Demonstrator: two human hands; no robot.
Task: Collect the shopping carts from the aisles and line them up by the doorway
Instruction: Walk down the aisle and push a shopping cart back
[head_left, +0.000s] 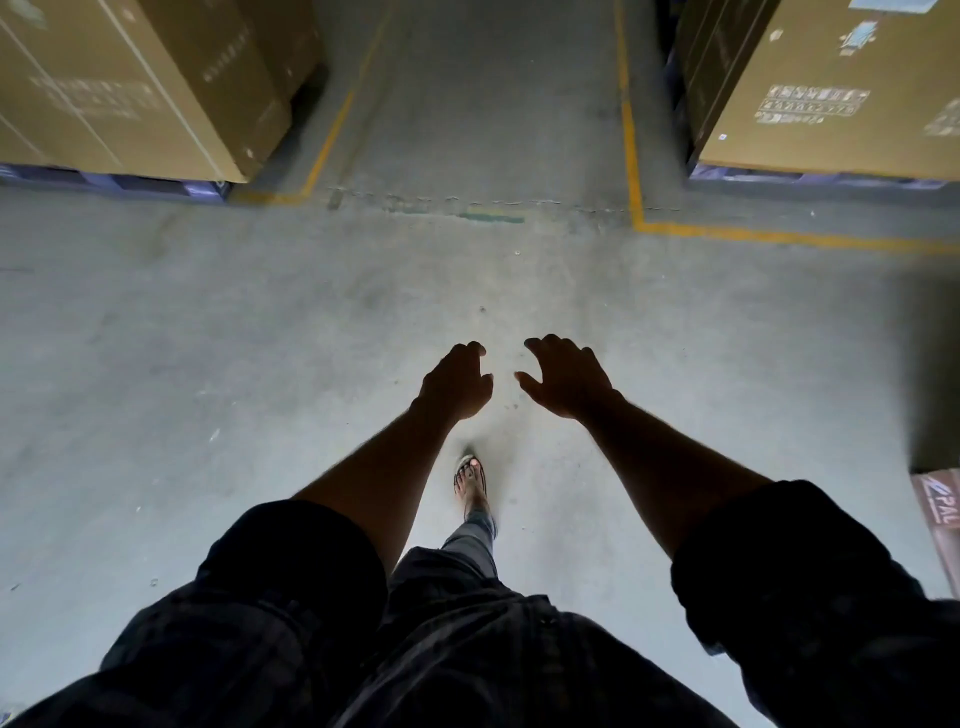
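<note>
No shopping cart is in view. My left hand (457, 382) and my right hand (566, 376) are stretched out side by side above the grey concrete floor (260, 338), a small gap between them. Both hold nothing, and their fingers hang loosely curled, palms down. My rolled dark sleeves show at the bottom of the view. One sandalled foot (471, 483) steps forward below the hands.
Large cardboard boxes on blue pallets stand at the far left (135, 88) and far right (831, 88). An aisle bordered by yellow floor lines (631, 145) runs between them. A pallet corner with lettering (940, 514) juts in at the right edge.
</note>
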